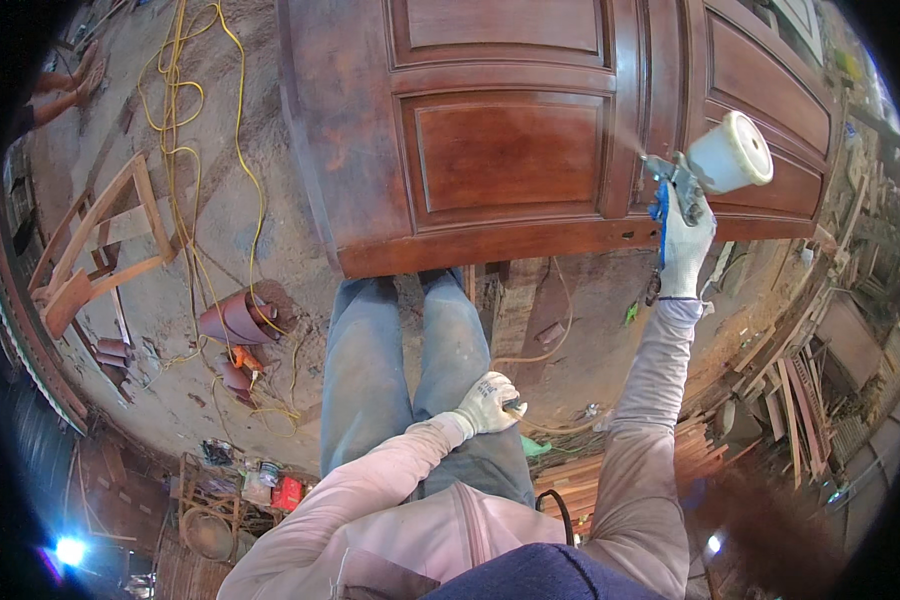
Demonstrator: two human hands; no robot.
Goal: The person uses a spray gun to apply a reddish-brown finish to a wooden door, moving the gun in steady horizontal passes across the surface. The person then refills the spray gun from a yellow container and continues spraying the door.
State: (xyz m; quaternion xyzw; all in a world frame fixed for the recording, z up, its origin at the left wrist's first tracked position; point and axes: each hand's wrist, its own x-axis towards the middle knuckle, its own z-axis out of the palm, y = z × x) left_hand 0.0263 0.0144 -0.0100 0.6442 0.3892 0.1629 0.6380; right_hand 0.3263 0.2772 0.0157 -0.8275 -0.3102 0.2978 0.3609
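Knit-gloved right grip [686, 235] clasps a grey metal spray gun [678, 182] with a cylindrical white cup [725, 155]; the glossy, panelled wooden door [515, 155] spreads ahead and leftward. The left grip [488, 402] curls round a small dark object [515, 407].

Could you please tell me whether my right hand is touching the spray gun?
Touching: the head view shows the gloved right hand closed around the spray gun, with no gap between glove and gun.
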